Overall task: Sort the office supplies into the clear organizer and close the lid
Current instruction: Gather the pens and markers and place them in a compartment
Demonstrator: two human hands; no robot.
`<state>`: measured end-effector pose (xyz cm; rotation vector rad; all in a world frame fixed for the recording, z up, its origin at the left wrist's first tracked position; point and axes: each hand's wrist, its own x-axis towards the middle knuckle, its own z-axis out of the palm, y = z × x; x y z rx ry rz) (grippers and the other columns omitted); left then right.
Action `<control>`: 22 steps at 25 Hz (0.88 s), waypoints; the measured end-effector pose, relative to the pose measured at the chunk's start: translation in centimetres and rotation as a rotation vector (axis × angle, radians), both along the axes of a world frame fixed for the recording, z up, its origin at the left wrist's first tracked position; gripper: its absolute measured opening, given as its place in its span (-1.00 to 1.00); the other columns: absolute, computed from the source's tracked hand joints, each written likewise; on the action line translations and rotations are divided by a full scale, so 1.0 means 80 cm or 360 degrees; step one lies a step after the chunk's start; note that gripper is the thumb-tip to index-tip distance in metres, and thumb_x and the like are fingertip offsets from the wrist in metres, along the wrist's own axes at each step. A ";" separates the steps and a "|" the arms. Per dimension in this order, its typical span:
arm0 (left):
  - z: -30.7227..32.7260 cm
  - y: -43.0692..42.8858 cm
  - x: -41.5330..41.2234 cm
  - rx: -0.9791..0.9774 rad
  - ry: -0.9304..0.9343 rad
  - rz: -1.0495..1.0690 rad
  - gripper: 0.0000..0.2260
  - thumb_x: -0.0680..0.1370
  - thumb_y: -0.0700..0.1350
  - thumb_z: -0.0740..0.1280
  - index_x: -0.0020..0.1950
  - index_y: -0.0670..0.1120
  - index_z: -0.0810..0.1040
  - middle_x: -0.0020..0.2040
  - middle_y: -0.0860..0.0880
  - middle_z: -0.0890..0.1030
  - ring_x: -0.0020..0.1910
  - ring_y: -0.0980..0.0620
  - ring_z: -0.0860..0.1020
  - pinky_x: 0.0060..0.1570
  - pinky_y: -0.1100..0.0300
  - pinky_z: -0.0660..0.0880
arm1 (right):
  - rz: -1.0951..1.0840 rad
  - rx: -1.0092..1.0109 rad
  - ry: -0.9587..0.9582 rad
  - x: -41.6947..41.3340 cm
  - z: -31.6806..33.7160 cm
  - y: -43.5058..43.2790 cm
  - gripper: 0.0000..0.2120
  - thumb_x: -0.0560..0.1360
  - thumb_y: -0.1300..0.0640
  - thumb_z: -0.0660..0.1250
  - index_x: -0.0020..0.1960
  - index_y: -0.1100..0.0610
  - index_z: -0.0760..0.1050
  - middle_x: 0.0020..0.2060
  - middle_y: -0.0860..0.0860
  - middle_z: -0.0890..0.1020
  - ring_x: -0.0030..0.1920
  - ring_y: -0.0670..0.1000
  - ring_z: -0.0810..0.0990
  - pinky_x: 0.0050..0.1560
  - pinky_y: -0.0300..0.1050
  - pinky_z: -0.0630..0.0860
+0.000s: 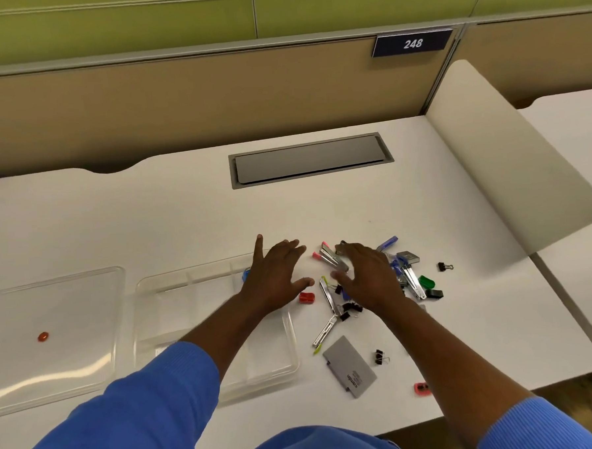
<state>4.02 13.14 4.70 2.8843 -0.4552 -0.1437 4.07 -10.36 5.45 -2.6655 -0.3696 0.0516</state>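
Note:
A clear organizer (175, 299) with dividers stands open on the white desk, and its clear lid (53, 340) lies flat to the left with a small orange piece (43, 336) on it. My left hand (276, 276) hovers open over the organizer's far right corner, beside a blue item (245, 274). My right hand (369, 275) is spread open over a scattered pile of supplies: a pink stapler (330, 258), a green-tipped stapler (327, 298), black binder clips (352, 307) and blue items (388, 243). A red sharpener (306, 297) lies between the hands.
A grey staple box (350, 367), a binder clip (381, 356) and a pink sharpener (421, 388) lie near the front edge. Another clip (445, 266) sits to the right. A grey cable hatch (308, 160) is set into the desk behind. A beige partition (511, 165) bounds the right side.

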 end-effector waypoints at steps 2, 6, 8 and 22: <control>-0.002 -0.021 0.014 0.0020 0.0046 -0.0025 -0.39 0.56 0.30 0.25 0.55 0.09 0.27 0.56 0.03 0.31 0.57 0.06 0.19 0.47 -0.15 -0.45 | -0.0159 -0.0030 -0.0053 0.013 -0.007 -0.016 -0.63 0.52 0.06 0.40 0.31 0.07 0.55 0.15 0.02 0.66 0.16 0.12 0.61 0.26 0.07 0.41; -0.012 -0.056 0.045 0.0048 0.0097 -0.0076 -0.46 0.59 0.12 0.31 0.55 0.07 0.29 0.56 0.06 0.32 0.56 0.06 0.21 0.51 -0.19 -0.35 | -0.0155 -0.0169 -0.0055 0.048 -0.026 -0.041 -0.69 0.49 0.22 0.36 0.21 0.06 0.63 0.07 0.02 0.70 0.05 0.12 0.65 0.26 0.05 0.35; -0.018 -0.065 0.059 0.0042 0.0124 -0.0092 -0.49 0.60 0.04 0.32 0.54 0.05 0.32 0.56 0.06 0.32 0.56 0.05 0.22 0.51 -0.18 -0.35 | -0.0110 -0.0181 -0.0073 0.063 -0.035 -0.048 -0.70 0.50 0.21 0.36 0.21 0.04 0.63 0.09 0.02 0.70 0.06 0.10 0.66 0.33 0.03 0.27; -0.039 -0.077 0.079 -0.0103 0.0180 0.0035 -0.66 0.45 0.05 0.41 0.19 0.01 0.53 0.12 0.06 0.56 0.19 0.02 0.49 0.52 -0.03 -0.02 | -0.0041 -0.0101 0.0026 0.088 -0.058 -0.056 -0.87 0.45 0.08 0.36 -0.02 0.06 0.57 -0.30 -0.04 0.67 -0.24 0.07 0.60 0.37 0.05 0.31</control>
